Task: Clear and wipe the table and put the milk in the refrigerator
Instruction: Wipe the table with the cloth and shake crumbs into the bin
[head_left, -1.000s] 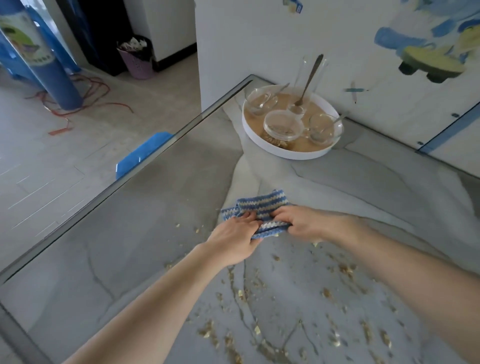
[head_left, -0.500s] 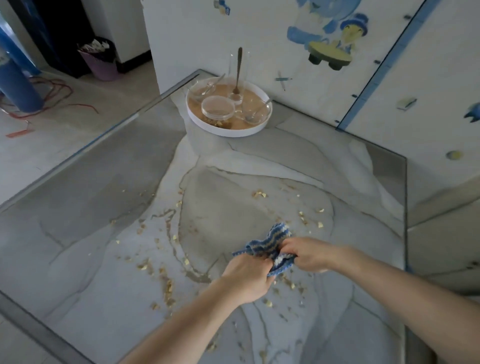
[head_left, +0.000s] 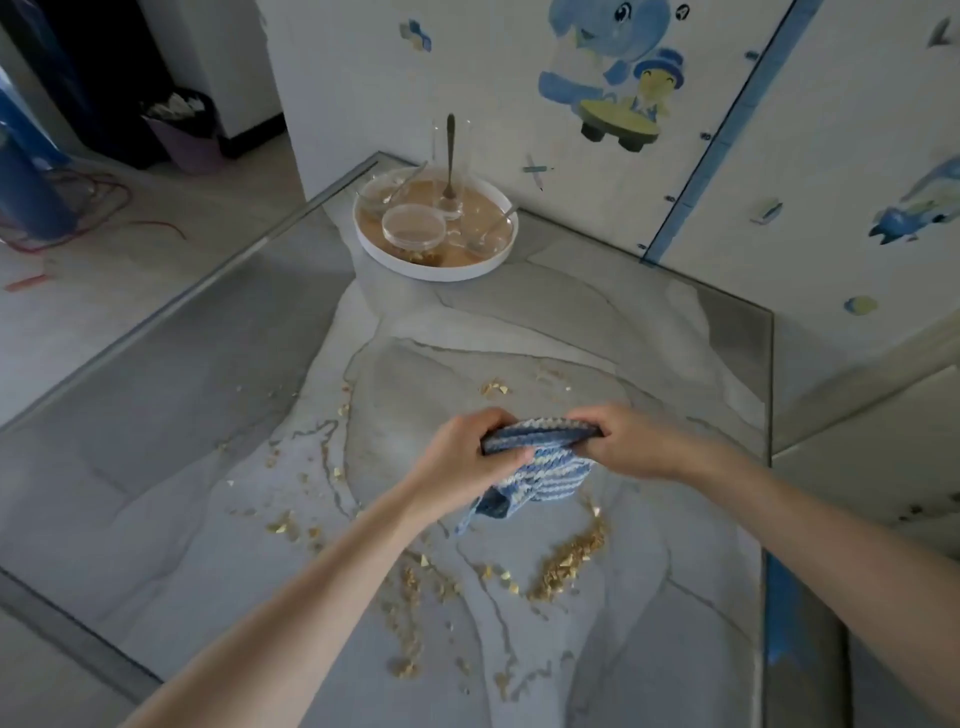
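Note:
A blue and white striped knitted cloth (head_left: 545, 475) is held up over the grey marble-patterned table (head_left: 208, 415). My left hand (head_left: 470, 457) grips its left end and my right hand (head_left: 623, 441) grips its right end, with the cloth stretched between them and its lower part hanging loose. Golden crumbs (head_left: 571, 564) lie scattered on the table below and to the left of the cloth. No milk is in view.
A round white tray (head_left: 431, 267) at the far corner holds glass bowls, spoons and a tall glass. The wall with cartoon stickers runs along the table's far side. A purple waste bin (head_left: 187, 140) stands on the floor to the left.
My view has swung right and back from the tray. Both hands have lifted the cloth off the table and pulled it out between them; a pile of crumbs now shows beneath.

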